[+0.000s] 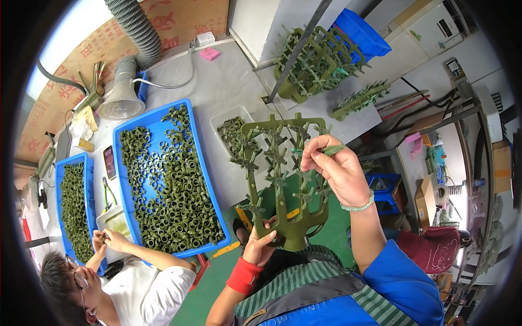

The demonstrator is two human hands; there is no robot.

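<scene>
In front of me I hold upright an olive-green wax casting tree (281,214), a flat branched frame with several small dark-green pieces (276,155) along its bars. My left hand (258,247), below a red wristband, is closed around its lower left part beside the rounded base. At the frame's upper right, my right hand (341,171) is closed in a pinch near the attached pieces. A thin, leaf-shaped green piece (331,149) shows between its thumb and fingers.
Left, a blue tray (208,190) of green rings stands beside a narrower blue tray (88,190). A clear tub (217,119) sits behind my frame. More loaded frames (312,62) stand at the far right. A co-worker in a white shirt (141,290) works at lower left.
</scene>
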